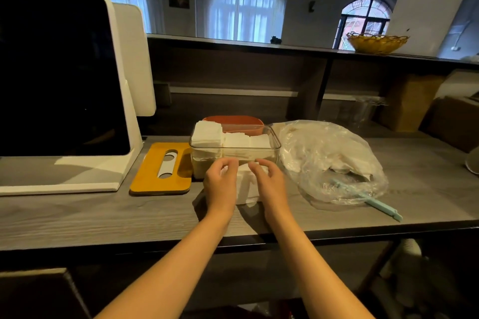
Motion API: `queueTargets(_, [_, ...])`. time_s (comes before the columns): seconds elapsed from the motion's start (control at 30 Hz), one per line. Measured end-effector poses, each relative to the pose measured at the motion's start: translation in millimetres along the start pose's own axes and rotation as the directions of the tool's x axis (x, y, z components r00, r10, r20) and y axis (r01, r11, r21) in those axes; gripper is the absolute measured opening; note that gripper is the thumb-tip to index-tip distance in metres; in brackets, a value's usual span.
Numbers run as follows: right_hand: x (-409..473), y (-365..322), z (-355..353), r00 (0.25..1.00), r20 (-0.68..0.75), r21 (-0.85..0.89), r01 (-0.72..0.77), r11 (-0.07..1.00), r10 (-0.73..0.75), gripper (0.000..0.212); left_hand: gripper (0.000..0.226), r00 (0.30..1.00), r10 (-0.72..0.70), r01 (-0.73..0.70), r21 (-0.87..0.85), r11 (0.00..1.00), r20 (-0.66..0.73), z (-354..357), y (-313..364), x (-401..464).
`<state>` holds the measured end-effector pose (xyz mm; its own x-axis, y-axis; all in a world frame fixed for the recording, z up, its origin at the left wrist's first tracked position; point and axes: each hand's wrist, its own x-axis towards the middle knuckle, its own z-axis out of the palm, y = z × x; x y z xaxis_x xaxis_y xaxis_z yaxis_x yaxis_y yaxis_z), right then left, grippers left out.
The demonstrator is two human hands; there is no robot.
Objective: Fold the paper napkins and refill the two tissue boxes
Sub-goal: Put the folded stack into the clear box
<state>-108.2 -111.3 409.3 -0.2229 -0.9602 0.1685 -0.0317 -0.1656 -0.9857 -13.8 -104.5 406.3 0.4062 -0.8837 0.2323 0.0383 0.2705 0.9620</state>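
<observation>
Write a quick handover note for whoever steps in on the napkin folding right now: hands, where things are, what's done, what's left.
Left hand and right hand: both grip a stack of white napkins on the grey counter, just in front of the clear tissue box.
Box: partly filled with folded napkins, lid off; the yellow slotted lid lies to its left.
Red box: behind it, contents hidden.
Plastic bag of napkins sits on the right.
Left: load this stack, finish both boxes, refit lid.
</observation>
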Motion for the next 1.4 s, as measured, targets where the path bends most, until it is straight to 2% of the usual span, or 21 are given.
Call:
queueTargets(0.1, [2.5, 2.2, 9.9, 0.993, -0.118, -0.017, 0.023, 1.000, -0.025, 0.012, 0.009, 0.991, -0.005, 0.011, 0.042, 0.999, -0.134, -1.4, -1.3, 7.4])
queueTargets(0.17, [3.3, 3.3, 11.4, 0.990, -0.139, -0.017, 0.011, 1.000, -0.014, 0.016, 0.016, 0.985, -0.029, 0.033, 0.021, 0.999, -0.170, -4.7, -2.5, 10.8])
queueTargets(0.23, [4.8, 4.5, 10.0, 0.994, -0.109, 0.002, 0.000, 1.000, 0.001, 0.025, 0.018, 0.992, -0.022, 0.023, 0.005, 1.000, -0.124, -5.2, -1.5, 9.0])
queueTargets(0.33, [5.6, 7.5, 8.2, 0.994, -0.104, -0.012, -0.012, 1.000, 0.011, 0.026, 0.013, 0.998, 0.031, -0.028, 0.065, 0.998, -0.053, -2.1, -0.1, 3.5])
queueTargets(0.43, [7.4, 7.9, 4.2, 0.976, -0.217, 0.015, -0.027, 1.000, 0.029, 0.015, 0.011, 0.990, 0.025, -0.015, 0.071, 0.997, -0.135, -3.3, 0.1, 4.2])
queueTargets(0.5, [5.6, 4.7, 4.1, 0.978, -0.207, 0.054, -0.012, 0.998, 0.023, 0.004, 0.011, 0.990, 0.009, -0.002, 0.055, 0.998, -0.144, -4.2, 0.8, 4.7])
queueTargets(0.6, [3.3, 6.1, 7.0, 0.988, -0.147, 0.017, 0.056, 0.998, -0.053, 0.010, 0.012, 0.996, 0.007, 0.004, 0.109, 0.994, -0.094, -2.9, 0.9, 1.8])
queueTargets(0.7, [2.8, 6.1, 6.2, 0.982, -0.186, 0.015, 0.026, 1.000, -0.022, 0.008, 0.014, 0.990, -0.009, 0.024, 0.106, 0.994, -0.142, -4.4, -0.5, 3.3])
queueTargets(0.87, [3.2, 9.0, 7.0, 0.996, -0.081, -0.072, 0.018, 0.997, -0.023, 0.017, 0.018, 0.999, -0.034, 0.036, 0.206, 0.978, -0.014, -2.7, -2.8, 2.3])
queueTargets(1.07, [0.5, 5.3, 7.8, 0.993, -0.113, -0.152, 0.012, 0.988, -0.029, 0.054, 0.027, 0.999, -0.049, 0.049, 0.368, 0.929, -0.008, -0.5, -5.8, 4.0])
queueTargets(1.13, [-3.4, 2.5, 7.3, 0.992, -0.119, -0.182, 0.026, 0.983, -0.048, 0.059, 0.030, 0.999, -0.032, 0.036, 0.403, 0.915, -0.019, 0.0, -2.9, 2.5])
queueTargets(1.23, [-8.6, -0.3, 3.2, 0.982, -0.175, -0.221, 0.028, 0.975, -0.068, 0.059, 0.033, 1.000, 0.013, -0.011, 0.362, 0.932, -0.004, -2.3, 2.1, -2.9])
queueTargets(1.3, [-10.6, -1.8, -1.2, 0.971, -0.222, -0.186, 0.045, 0.982, -0.087, 0.059, 0.033, 0.996, 0.045, -0.066, 0.306, 0.950, 0.075, -6.2, 5.9, -8.0])
queueTargets(1.4, [-13.1, -3.7, -6.9, 0.951, -0.303, -0.091, 0.033, 0.995, -0.059, 0.055, 0.024, 0.942, 0.133, -0.231, 0.304, 0.924, 0.309, -15.5, 9.1, -15.5])
